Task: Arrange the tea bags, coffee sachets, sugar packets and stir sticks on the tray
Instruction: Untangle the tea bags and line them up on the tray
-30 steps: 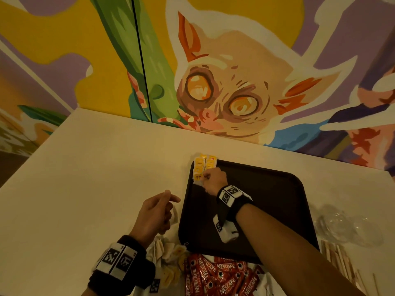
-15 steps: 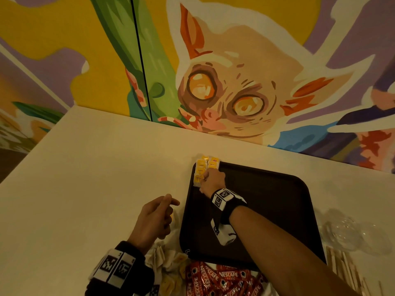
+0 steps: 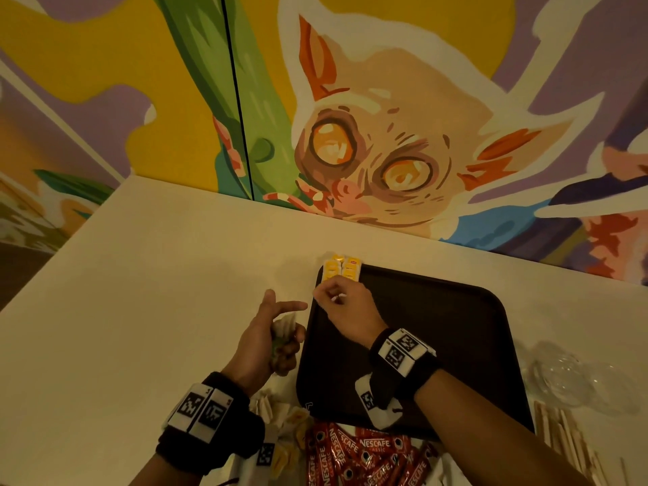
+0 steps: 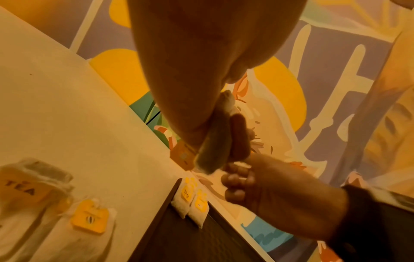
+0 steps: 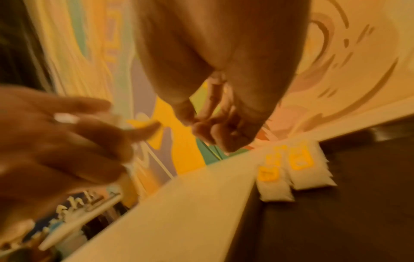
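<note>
A: Where do the tea bags stand?

B: A small group of tea bags (image 3: 342, 268) with yellow tags lies overlapping at the far left corner of the dark tray (image 3: 456, 345), partly over its rim. More loose tea bags (image 4: 89, 218) lie on the white desk (image 3: 140, 292) near the tray's near left corner.

A: And the left hand?

B: The left hand (image 3: 270, 340) hovers just left of the tray. Its lower fingers curl around a bunch of tea bags (image 3: 284, 327), while the index finger and thumb stick out straight. So that grip is closed on the bunch.

A: The right hand?

B: The right hand (image 3: 345, 303) is over the tray's far left corner, just in front of the laid-out bags. Its fingers are curled in, thumb and fingertips pressed together. Whether they pinch anything I cannot tell; the wrist view is blurred.

A: The other supplies?

B: Red coffee sachets (image 3: 357, 457) lie in a heap on the desk at the tray's near edge. Wooden stir sticks (image 3: 568, 440) lie to the tray's right, beside some clear plastic (image 3: 575, 380). A painted mural (image 3: 368, 152) covers the wall behind the desk.
</note>
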`<state>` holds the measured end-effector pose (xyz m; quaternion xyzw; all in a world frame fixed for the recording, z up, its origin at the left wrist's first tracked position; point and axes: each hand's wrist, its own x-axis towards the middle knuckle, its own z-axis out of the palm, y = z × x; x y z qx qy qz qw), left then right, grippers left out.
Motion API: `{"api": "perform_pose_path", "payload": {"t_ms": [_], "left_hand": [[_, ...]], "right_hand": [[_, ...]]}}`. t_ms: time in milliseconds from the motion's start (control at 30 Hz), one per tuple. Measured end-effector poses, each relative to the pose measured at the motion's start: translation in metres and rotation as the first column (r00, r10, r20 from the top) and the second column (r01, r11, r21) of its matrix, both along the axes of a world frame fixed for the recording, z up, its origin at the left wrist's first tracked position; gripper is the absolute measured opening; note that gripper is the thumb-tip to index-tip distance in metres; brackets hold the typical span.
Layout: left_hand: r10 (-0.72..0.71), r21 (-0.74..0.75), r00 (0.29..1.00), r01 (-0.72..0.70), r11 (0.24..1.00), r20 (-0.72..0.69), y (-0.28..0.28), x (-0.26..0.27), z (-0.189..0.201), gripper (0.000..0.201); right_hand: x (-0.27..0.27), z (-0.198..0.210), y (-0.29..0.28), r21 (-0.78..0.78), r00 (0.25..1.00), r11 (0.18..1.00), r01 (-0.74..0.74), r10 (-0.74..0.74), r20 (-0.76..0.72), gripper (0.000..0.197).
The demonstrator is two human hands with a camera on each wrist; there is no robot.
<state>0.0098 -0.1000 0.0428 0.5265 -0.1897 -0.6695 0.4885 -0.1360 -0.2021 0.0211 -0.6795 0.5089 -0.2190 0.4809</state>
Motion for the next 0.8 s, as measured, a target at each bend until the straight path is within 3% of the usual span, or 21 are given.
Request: {"api": "perform_pose_path", "payload": {"t_ms": [133, 233, 333, 467, 567, 800], "left_hand": [[-0.022, 0.001, 0.998, 0.022, 1.000, 0.057, 0.001, -0.004, 0.010, 0.063], [-0.025, 0.002, 0.995, 0.025, 1.000, 0.099, 0.002, -0.009, 0.016, 0.061], [-0.036, -0.005, 0.990, 0.037, 0.999, 0.139, 0.005, -0.013, 0.020, 0.059], [-0.018, -0.018, 0.982, 0.021, 1.000, 0.189, 0.012, -0.014, 0.020, 0.058], [-0.035, 0.012, 0.974, 0.033, 0.999, 0.224, 0.017, -0.013, 0.017, 0.059], [-0.109, -0.037, 0.951, 0.125, 0.992, 0.289, 0.024, -0.014, 0.033, 0.052]], "right_hand": [[-0.004, 0.032, 0.029, 0.026, 0.956, 0.973, -0.230, 0.221, 0.193, 0.009], [-0.007, 0.045, 0.043, -0.038, 0.947, 0.953, -0.301, 0.303, 0.107, 0.019], [-0.011, 0.045, 0.048, -0.081, 0.961, 0.961, -0.265, 0.270, 0.062, 0.013], [-0.019, 0.045, 0.053, -0.110, 0.968, 0.971, -0.214, 0.226, 0.110, 0.007], [-0.026, 0.047, 0.056, -0.138, 0.969, 0.975, -0.174, 0.194, 0.153, 0.014], [-0.039, 0.056, 0.061, -0.418, 0.953, 0.890, -0.183, 0.265, 0.147, 0.016]]}}
